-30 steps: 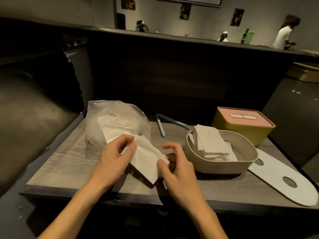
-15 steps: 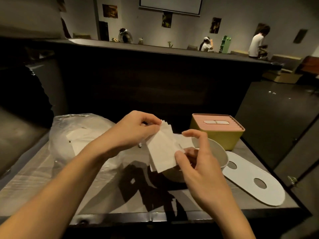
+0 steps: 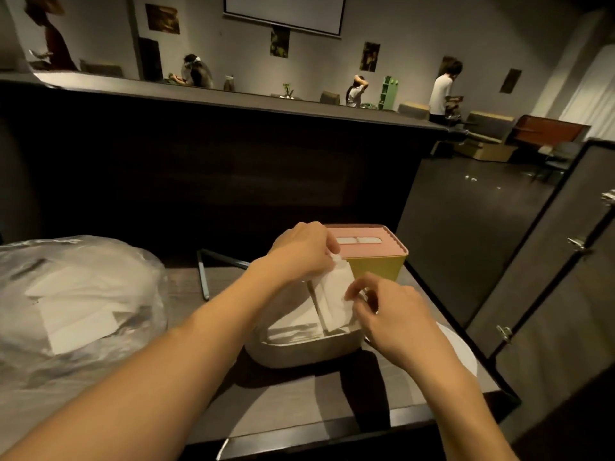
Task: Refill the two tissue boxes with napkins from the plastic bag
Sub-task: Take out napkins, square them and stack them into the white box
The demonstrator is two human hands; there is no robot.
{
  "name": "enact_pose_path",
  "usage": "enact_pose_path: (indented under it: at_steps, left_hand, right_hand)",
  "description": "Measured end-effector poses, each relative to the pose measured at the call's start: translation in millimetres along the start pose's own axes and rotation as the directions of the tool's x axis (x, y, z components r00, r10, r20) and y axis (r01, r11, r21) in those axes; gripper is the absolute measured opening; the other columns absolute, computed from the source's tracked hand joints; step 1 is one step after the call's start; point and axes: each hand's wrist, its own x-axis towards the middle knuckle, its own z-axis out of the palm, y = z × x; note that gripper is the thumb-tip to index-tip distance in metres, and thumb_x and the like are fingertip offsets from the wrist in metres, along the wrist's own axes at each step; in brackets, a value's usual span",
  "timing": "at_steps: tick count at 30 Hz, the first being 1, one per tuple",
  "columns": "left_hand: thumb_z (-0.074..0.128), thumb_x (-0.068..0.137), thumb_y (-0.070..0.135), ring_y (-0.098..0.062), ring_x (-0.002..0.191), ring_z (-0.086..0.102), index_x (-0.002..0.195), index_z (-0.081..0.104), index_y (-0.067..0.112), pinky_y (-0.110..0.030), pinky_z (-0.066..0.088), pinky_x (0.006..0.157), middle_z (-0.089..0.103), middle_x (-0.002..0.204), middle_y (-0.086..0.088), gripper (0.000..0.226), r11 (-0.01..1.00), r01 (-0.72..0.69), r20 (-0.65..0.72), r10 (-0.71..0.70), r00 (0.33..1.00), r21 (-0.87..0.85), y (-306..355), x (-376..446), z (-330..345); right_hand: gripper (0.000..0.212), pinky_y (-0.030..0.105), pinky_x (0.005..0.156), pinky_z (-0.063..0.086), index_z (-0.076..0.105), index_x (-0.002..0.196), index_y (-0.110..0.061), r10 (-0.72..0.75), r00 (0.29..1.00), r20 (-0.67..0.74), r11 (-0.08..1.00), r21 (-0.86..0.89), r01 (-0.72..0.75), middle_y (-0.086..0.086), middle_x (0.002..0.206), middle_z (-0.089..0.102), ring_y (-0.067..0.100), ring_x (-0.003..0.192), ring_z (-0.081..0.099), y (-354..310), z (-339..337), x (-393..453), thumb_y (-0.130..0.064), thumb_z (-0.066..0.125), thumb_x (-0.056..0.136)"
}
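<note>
Together, the left hand [image 3: 304, 251] and right hand [image 3: 387, 312] pinch a napkin stack [image 3: 334, 299] over the open beige tissue box [image 3: 299, 347]; any labels seem too blurred to read.

dim room | grey walls [image 3: 416, 34] | dark counter [image 3: 216, 154] | dark floor [image 3: 466, 207]

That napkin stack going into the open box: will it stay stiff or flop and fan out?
Likely floppy: the napkin stack is thin paper, held upright by both the left hand and right hand. Probably light, and may fan once released into the open box.
</note>
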Motion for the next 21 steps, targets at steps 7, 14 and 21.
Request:
enact_pose_path:
  at_steps: [7,14,21]
  left_hand:
    - [0.072,0.084,0.020,-0.021,0.081,0.059,0.066,0.050,0.028,-0.032,0.040,0.072,0.056,0.076,0.008,0.030,0.941,-0.070,-0.077,0.101,0.992,0.332,-3,-7,18]
    - [0.070,0.089,0.033,-0.024,0.092,0.065,0.071,0.049,0.025,-0.042,0.041,0.102,0.047,0.070,0.006,0.028,0.841,-0.158,-0.010,0.191,0.982,0.518,4,-15,23]
    - [0.048,0.096,0.041,-0.022,0.093,0.059,0.067,0.049,0.022,-0.055,0.014,0.122,0.047,0.069,0.006,0.034,0.824,-0.230,0.164,0.168,0.972,0.517,11,-21,9]
  right_hand:
    - [0.013,0.037,0.083,0.023,0.061,0.107,-0.039,-0.054,0.996,0.069,0.945,-0.318,0.073,-0.004,0.097,0.059,0.020,0.098,0.040,-10,5,2,-0.038,0.049,0.102]
    - [0.025,0.041,0.089,0.022,0.067,0.117,-0.038,-0.017,0.963,0.267,0.822,-0.544,0.166,-0.004,0.106,0.062,0.018,0.107,0.042,-24,8,9,-0.024,0.058,0.098]
    - [0.037,0.043,0.101,0.029,0.068,0.123,-0.030,-0.100,0.951,0.291,0.784,-0.566,0.256,-0.004,0.127,0.063,0.021,0.120,0.049,-25,1,7,-0.009,0.064,0.093]
